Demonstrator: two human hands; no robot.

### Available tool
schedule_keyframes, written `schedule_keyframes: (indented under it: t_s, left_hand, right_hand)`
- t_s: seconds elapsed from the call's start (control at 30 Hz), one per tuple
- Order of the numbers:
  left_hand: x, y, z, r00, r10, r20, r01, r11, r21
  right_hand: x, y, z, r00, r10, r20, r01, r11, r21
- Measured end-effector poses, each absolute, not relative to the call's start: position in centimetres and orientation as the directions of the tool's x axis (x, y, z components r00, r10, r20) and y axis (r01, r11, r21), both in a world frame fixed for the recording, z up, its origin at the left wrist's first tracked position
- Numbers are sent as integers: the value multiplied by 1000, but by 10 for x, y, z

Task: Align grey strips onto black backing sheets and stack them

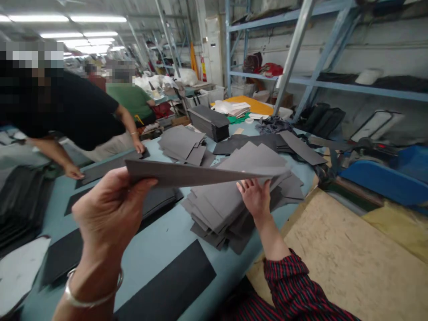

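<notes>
My left hand [110, 209] grips one end of a long grey sheet [200, 174] and holds it level above the table. Under the sheet's far end, my right hand [256, 196] reaches up with spread fingers touching it, just over a thick pile of grey sheets [220, 214]. A metal bangle sits on my left wrist; a striped red sleeve covers my right arm.
A light blue table [150, 254] carries dark strips [167, 290], more grey sheet piles [182, 145] and a dark stack [210, 122]. A person in black [76, 111] leans over the table's left side. A plywood board [344, 258] lies right; blue shelving [301, 53] stands behind.
</notes>
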State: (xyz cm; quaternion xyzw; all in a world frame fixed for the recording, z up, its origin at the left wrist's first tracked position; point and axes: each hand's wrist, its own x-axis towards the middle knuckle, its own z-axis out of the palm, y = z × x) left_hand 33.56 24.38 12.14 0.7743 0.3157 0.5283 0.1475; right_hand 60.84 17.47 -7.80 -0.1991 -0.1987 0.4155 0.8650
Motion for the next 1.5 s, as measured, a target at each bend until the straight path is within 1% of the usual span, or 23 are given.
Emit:
schedule_keyframes:
  t_s: [0.1, 0.13, 0.2, 0.27, 0.33, 0.37, 0.43, 0.5, 0.57, 0.63, 0.73, 0.87, 0.97, 1.07, 1.17, 1.27, 1.37, 1.43, 1.5]
  left_hand:
    - [279, 240, 100, 74, 810, 582, 408, -558, 723]
    - [258, 238, 90, 49, 856, 514, 356, -496, 792]
    - [211, 232, 67, 12, 925, 380, 195, -375, 906]
    - [161, 222, 39, -32, 970, 242, 30, -241, 970]
    - [114, 204, 8, -96, 991, 96, -86, -105, 991]
    - [93, 193, -8, -121, 993, 18, -128, -34, 991]
    - [57, 167, -41, -138, 983, -123, -197, 95, 976]
    - [29, 142, -72, -137, 962, -236, -248, 197, 948]
    - [5, 122, -100, -157, 935, -317, -278, 267, 923]
    - [-17, 107, -125, -203, 908, -366, -295, 300, 907]
    - [-43, 97, -152, -262, 878, -400, -322, 311, 894]
    - [-65, 98, -176, -295, 854, -429, -361, 317, 877]
    - [-72, 94, -192, -317, 837, -446, -389, 315, 866]
    - [-72, 76, -205, -308, 827, -470, -428, 321, 845]
    - [-71, 52, -212, -280, 821, -497, -476, 331, 815]
    - [-74, 36, -211, -276, 815, -510, -511, 324, 796]
    - [-81, 32, -205, -290, 813, -505, -522, 308, 796]
    - [-84, 34, -200, -282, 819, -500, -514, 311, 800]
    - [-85, 39, -194, -252, 831, -496, -500, 327, 802]
  right_hand:
    - [591, 164, -69, 554, 798, 236, -580, 574, -577]
    - [583, 161, -68, 530, 815, 234, -575, 548, -608]
    - [566, 155, -68, 470, 862, 187, -570, 459, -681]
    - [546, 151, -70, 438, 891, 119, -541, 367, -757]
    - [523, 146, -75, 412, 910, 56, -496, 276, -823]
    - [511, 144, -79, 375, 927, 13, -478, 205, -854]
    - [486, 140, -89, 236, 964, -120, -434, -6, -901]
    - [461, 139, -104, 64, 960, -274, -346, -236, -908]
    - [436, 140, -122, -52, 926, -373, -258, -373, -891]
    - [414, 143, -142, -104, 896, -431, -197, -444, -874]
    - [386, 148, -169, -107, 866, -489, -146, -500, -853]
    - [356, 154, -197, -19, 855, -518, -141, -515, -846]
    - [341, 162, -208, 30, 849, -527, -91, -523, -847]
    - [332, 176, -206, 55, 850, -524, -36, -523, -852]
    - [330, 193, -193, 72, 860, -505, -6, -506, -863]
    - [329, 202, -178, -32, 871, -490, 36, -489, -872]
    - [326, 196, -171, -141, 843, -519, 116, -506, -855]
    - [323, 185, -172, -128, 844, -521, 117, -509, -853]
    - [320, 172, -176, -75, 856, -512, 63, -509, -859]
